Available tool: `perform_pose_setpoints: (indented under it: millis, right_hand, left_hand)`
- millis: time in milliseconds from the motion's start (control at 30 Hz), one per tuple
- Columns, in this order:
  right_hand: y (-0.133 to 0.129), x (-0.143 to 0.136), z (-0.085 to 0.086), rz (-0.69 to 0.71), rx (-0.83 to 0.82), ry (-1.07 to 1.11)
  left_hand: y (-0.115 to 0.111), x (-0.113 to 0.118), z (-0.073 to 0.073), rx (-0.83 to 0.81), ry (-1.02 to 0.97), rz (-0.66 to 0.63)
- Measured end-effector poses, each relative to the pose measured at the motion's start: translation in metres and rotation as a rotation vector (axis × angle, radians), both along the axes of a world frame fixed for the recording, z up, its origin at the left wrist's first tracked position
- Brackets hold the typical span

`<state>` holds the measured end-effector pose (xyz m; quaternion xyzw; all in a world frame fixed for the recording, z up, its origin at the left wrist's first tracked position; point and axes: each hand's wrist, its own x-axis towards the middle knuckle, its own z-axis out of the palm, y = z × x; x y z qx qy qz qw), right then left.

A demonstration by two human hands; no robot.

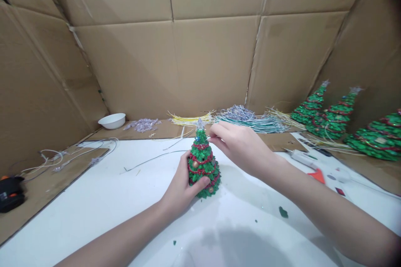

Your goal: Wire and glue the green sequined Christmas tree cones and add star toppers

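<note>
A small green Christmas tree (202, 162) with red garland and gold baubles stands upright on the white tabletop. At its tip sits a clear star (200, 124). My left hand (184, 181) is wrapped round the tree's left side, its thumb across the lower front. Beside the upper right of the tree, my right hand (236, 144) is closed in a pinch, fingertips close to the branches below the star. What the pinch holds, if anything, is too small to make out. Behind the left hand lies a thin dark wire (153, 156).
Bundles of yellow wires (192, 119) and green-white wires (260, 124) lie along the back, near clear stars (144, 124) and a white bowl (112, 121). More decorated trees (333, 119) stand right, behind a glue gun (308, 160). Cardboard walls (216, 58) enclose the table.
</note>
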<state>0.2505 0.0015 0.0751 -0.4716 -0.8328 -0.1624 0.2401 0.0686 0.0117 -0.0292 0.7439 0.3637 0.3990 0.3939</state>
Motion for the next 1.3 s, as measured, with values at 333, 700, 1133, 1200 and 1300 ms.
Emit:
perform_pose_setpoints:
  millis: [333, 700, 1133, 1200, 1300]
  right_hand:
    - [-0.002, -0.004, -0.006, -0.016, 0.238, -0.067]
    - [-0.002, -0.002, 0.000, 0.139, 0.139, -0.125]
    - [0.015, 0.015, 0.004, 0.086, 0.082, 0.024]
    - [0.019, 0.018, 0.003, 0.100, 0.054, 0.100]
    - [0.024, 0.023, 0.002, 0.082, 0.039, 0.251]
  left_hand:
    - [0.001, -0.001, 0.000, 0.034, 0.015, 0.008]
    - [0.000, 0.003, 0.001, -0.001, 0.019, 0.006]
    - [0.009, -0.009, 0.036, -0.136, 0.047, -0.194]
    - [0.009, -0.010, 0.042, -0.170, 0.054, -0.226]
    - [0.009, -0.012, 0.053, -0.210, 0.055, -0.272]
